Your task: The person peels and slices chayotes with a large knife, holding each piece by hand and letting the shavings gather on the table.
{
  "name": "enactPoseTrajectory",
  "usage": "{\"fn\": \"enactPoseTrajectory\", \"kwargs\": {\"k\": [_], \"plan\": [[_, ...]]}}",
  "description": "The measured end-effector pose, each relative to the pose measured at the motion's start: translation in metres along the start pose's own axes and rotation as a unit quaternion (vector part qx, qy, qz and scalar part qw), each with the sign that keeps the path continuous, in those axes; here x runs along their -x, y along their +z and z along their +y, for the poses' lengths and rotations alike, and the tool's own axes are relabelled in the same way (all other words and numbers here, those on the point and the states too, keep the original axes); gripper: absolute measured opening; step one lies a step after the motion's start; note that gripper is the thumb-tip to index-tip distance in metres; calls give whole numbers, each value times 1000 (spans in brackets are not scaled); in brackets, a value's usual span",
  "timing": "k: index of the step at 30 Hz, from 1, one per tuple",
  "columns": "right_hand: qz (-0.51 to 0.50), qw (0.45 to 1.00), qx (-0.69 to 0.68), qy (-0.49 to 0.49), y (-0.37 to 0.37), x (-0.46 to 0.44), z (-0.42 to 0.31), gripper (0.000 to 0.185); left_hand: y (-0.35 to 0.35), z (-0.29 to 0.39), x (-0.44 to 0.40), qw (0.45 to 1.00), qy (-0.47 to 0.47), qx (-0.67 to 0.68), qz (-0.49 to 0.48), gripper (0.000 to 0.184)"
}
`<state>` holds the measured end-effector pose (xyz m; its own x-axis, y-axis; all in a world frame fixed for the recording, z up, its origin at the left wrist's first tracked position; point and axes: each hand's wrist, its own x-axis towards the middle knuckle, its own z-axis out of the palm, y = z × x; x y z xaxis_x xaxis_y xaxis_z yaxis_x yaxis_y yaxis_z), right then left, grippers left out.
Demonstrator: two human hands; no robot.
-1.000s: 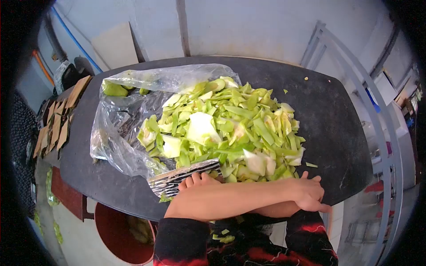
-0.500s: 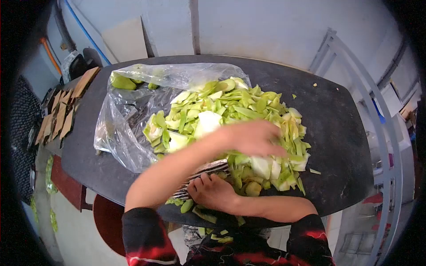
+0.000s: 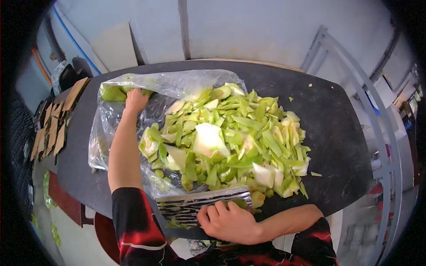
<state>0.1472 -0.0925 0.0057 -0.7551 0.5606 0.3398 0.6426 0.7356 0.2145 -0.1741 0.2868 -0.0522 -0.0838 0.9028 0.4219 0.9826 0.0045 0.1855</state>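
Observation:
My left hand (image 3: 136, 100) reaches into a clear plastic bag (image 3: 100, 128) at the table's far left. It touches whole green fruits (image 3: 113, 93) that look like unripe mangoes; its fingertips are partly hidden among them. Near the front edge, my right hand (image 3: 228, 221) has its fingers curled over a flat black-and-white striped board (image 3: 179, 208). A green piece (image 3: 241, 202) lies by its fingers. Between my hands and beyond spreads a big heap of green and whitish fruit slices (image 3: 248, 128), with a large pale piece (image 3: 209, 139) on top.
The dark table (image 3: 333, 146) stands against a pale wall. On the right rises a grey metal rail (image 3: 386, 155). Brown flat pieces (image 3: 55, 124) lie on the left, above a reddish-brown stool (image 3: 104, 237). Small scraps dot the table's right side.
My left hand has moved from above the right part of the heap to the fruits in the bag at far left. More of the striped board shows under my right hand.

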Motion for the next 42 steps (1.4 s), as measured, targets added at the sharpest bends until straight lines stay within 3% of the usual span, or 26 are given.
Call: {"fn": "enactPoseTrajectory", "kwargs": {"k": [3, 7, 9, 10, 11, 13, 14, 15, 18, 24, 26, 28, 30, 31, 32, 34, 36, 37, 38, 40, 41, 42], "plan": [[-39, 999, -21, 32, -14, 3, 9, 17, 21, 2, -21, 991, 47, 117, -48, 53], [-60, 996, -32, 62, -29, 11, 24, 17, 58, -10, -42, 994, 23, 77, -67, 52], [-60, 995, -31, 70, -32, 18, 32, 17, 95, -29, -58, 984, 165, 36, 50, 50], [-60, 995, -34, 75, -34, 23, 36, 17, 97, -28, -62, 984, 165, 36, 50, 50], [-77, 994, -31, 74, -38, 26, 42, 16, 98, -29, -65, 985, 101, 132, -40, 46], [-79, 991, -53, 91, -44, 31, 50, 16, 69, -14, -54, 966, 31, 221, -129, 42], [-79, 988, -75, 110, -47, 34, 54, 16, 42, 3, -40, 894, -113, 394, -184, 37], [-85, 986, -80, 121, -51, 36, 57, 17, 23, 9, -27, 769, -250, 543, -226, 33], [-59, 985, -72, 144, -60, 44, 63, 16, -6, -3, 1, 727, -245, 578, -278, 23], [-3, 981, -84, 177, -73, 47, 76, 17, -108, 44, 116, 623, -183, 718, -249, 44], [75, 980, -90, 162, -67, 44, 77, 20, -123, 65, 140, 564, -142, 772, -255, 52], [108, 976, -103, 160, -61, 35, 76, 23, -120, 87, 155, 531, -105, 796, -269, 47], [168, 971, -66, 155, -54, 25, 74, 24, -124, 127, 176, 594, -121, 772, -192, 43], [188, 969, -62, 149, -49, 20, 74, 19, -114, 135, 179, 591, -89, 775, -204, 43], [188, 969, -56, 151, -45, 18, 72, 19, -129, 157, 195, 520, -215, 798, -214, 42], [213, 969, -2, 129, -39, 18, 71, 15, -116, 180, 208, 561, -79, 806, -173, 46], [202, 973, 23, 109, -33, 18, 72, 13, -121, 205, 219, 681, -19, 720, -133, 58], [212, 971, 42, 104, -29, 18, 71, 14, -111, 208, 210, 774, 55, 626, -82, 72], [222, 968, 60, 97, -24, 18, 71, 14, -110, 213, 220, 688, 58, 717, -97, 76], [206, 973, 48, 95, -15, 17, 72, 14, -95, 219, 221, 616, 6, 782, -99, 76], [201, 975, 42, 89, -12, 16, 73, 15, -91, 216, 224, 708, 30, 702, -71, 75], [195, 977, 35, 83, -9, 14, 72, 15, -91, 212, 226, 711, 25, 699, -74, 75]]}}
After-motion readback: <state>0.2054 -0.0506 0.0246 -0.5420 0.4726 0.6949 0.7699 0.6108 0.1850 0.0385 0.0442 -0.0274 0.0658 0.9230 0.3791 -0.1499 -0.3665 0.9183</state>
